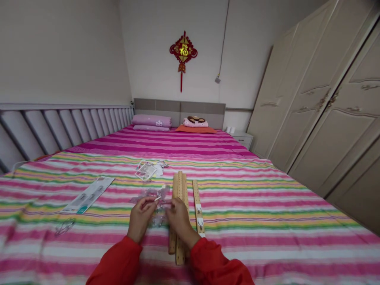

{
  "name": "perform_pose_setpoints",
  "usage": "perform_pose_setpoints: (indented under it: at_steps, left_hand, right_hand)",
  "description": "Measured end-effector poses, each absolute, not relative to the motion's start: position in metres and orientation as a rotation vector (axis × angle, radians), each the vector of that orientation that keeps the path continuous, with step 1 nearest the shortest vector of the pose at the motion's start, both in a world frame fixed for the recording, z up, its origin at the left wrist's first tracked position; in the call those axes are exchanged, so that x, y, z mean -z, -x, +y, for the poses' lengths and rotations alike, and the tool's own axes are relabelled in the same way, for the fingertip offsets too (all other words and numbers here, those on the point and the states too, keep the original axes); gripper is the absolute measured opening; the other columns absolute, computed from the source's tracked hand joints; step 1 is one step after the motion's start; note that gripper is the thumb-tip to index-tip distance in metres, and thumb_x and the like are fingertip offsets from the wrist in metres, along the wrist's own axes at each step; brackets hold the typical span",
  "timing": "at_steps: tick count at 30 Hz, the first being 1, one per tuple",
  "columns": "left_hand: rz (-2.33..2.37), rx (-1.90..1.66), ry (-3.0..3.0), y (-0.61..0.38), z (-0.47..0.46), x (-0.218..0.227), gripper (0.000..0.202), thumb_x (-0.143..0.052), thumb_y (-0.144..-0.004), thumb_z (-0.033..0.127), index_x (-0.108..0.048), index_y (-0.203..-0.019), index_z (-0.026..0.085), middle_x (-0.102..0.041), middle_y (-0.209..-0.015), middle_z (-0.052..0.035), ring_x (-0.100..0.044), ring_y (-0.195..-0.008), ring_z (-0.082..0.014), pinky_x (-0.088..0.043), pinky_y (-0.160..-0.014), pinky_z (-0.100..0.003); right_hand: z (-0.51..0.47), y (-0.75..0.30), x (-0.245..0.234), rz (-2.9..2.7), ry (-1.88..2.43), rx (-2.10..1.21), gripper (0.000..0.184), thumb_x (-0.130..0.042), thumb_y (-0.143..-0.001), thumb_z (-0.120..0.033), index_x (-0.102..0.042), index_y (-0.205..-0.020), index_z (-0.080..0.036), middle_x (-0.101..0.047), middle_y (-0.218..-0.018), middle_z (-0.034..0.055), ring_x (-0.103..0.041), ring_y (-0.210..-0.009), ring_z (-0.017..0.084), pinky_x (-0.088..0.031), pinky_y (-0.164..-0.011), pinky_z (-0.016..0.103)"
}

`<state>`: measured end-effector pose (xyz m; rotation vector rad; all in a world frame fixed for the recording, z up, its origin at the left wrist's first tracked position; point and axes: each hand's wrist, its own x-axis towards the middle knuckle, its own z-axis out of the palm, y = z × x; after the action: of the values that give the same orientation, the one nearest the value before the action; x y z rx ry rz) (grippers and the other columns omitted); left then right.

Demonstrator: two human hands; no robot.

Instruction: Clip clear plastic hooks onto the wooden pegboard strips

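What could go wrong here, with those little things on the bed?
The small white piece in the left hand could slip and get lost against the striped cover. The crumpled clear plastic might hide loose parts. The wooden strips, lying on soft bedding, could shift if the right hand bumps them.

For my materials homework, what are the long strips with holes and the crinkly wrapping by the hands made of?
The long strips look like smooth, pale wood: they're plain tan, though grain isn't clear. The crinkly wrapping seems thin, glossy plastic, because it's see-through with bright creases.
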<state>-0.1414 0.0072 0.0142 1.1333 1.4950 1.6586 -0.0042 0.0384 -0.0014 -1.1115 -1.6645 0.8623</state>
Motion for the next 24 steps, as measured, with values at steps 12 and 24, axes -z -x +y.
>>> perform_pose_setpoints:
  at_steps: [12, 24]
  left_hand:
    - [1.482, -1.659, -1.995, 0.084, 0.008, -0.018, 0.013, -0.057, -0.077, 0.020, -0.066, -0.087, 0.021, -0.070, -0.089, -0.0046, -0.066, -0.085, -0.0180, -0.052, -0.079, -0.030]
    - [1.147, -1.212, -1.123, 0.060, 0.017, -0.017, 0.025, -0.079, -0.062, 0.029, -0.063, -0.076, 0.015, -0.069, -0.066, -0.0020, -0.066, -0.063, -0.0139, -0.053, -0.062, -0.023]
  right_hand:
    - [0.045, -0.058, -0.019, -1.133, 0.962, -1.380, 0.026, -0.077, -0.059, -0.039, -0.069, -0.065, -0.015, -0.055, -0.052, -0.0040, -0.045, -0.049, 0.010, -0.034, -0.050, 0.023]
    - [0.055, -0.100, -0.013, -1.085, 0.911, -1.530, 0.021, -0.077, -0.056, -0.029, -0.070, -0.071, -0.015, -0.059, -0.049, -0.0040, -0.044, -0.041, 0.007, -0.032, -0.044, 0.020]
